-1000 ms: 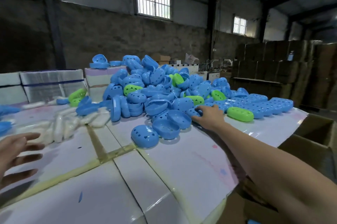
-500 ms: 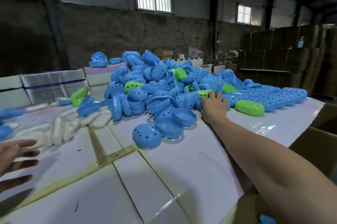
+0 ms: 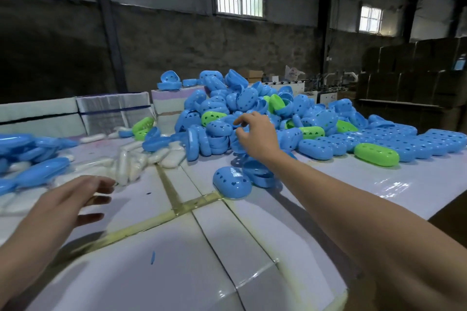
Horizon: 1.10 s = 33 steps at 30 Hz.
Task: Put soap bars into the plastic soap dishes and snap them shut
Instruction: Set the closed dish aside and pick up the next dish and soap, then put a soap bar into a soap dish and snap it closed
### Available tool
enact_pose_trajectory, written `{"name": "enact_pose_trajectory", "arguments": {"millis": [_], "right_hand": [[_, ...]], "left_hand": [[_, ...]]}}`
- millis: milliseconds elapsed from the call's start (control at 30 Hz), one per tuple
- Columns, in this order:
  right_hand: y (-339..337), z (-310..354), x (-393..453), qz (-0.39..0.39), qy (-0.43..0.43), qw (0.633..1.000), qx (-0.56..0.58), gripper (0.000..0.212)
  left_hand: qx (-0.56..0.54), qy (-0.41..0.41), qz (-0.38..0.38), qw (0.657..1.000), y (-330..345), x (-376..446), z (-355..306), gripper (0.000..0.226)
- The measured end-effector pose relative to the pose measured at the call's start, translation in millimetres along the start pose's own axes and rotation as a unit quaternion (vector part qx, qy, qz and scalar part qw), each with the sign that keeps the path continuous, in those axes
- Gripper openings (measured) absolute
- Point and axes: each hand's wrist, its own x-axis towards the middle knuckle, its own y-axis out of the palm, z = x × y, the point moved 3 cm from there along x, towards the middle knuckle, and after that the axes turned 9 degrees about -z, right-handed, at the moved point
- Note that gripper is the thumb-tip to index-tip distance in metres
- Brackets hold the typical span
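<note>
A big heap of blue and green plastic soap dish halves (image 3: 242,111) covers the back of the white table (image 3: 177,260). Closed dishes lie in rows at the right (image 3: 394,141), one green (image 3: 376,154). White wrapped soap bars (image 3: 136,164) lie in a loose pile left of centre. My right hand (image 3: 255,136) hovers over the front of the heap with fingers loosely curled, holding nothing. My left hand (image 3: 73,199) is stretched out flat above the table, fingertips close to the soap bars. A single blue half (image 3: 232,185) lies face down in front of the heap.
More blue dishes (image 3: 30,156) lie at the far left. White and foil-wrapped blocks (image 3: 111,113) stand behind the soap bars. Stacked cardboard boxes (image 3: 414,75) fill the right background. Yellow tape seams (image 3: 177,209) cross the table. The table edge drops off at the right.
My right hand has lifted off the right side of the heap and moved left over its front. My left hand has reached forward toward the soap bars.
</note>
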Motion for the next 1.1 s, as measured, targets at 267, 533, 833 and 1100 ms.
{"name": "enact_pose_trajectory", "arguments": {"millis": [267, 533, 833, 1100], "right_hand": [[91, 163, -52, 0.200, 0.063, 0.944, 0.256, 0.019], [131, 189, -116, 0.249, -0.021, 0.938, 0.241, 0.019], [126, 183, -122, 0.275, -0.091, 0.925, 0.246, 0.023], [129, 187, -127, 0.315, -0.156, 0.909, 0.225, 0.024]], "left_hand": [[0.053, -0.047, -0.039, 0.997, -6, 3, -11, 0.026], [0.223, 0.014, -0.062, 0.973, -22, 2, -16, 0.031], [0.335, -0.080, -0.073, 0.936, -72, 30, -4, 0.013], [0.606, -0.226, -0.013, 0.763, -191, 64, 12, 0.061]]}}
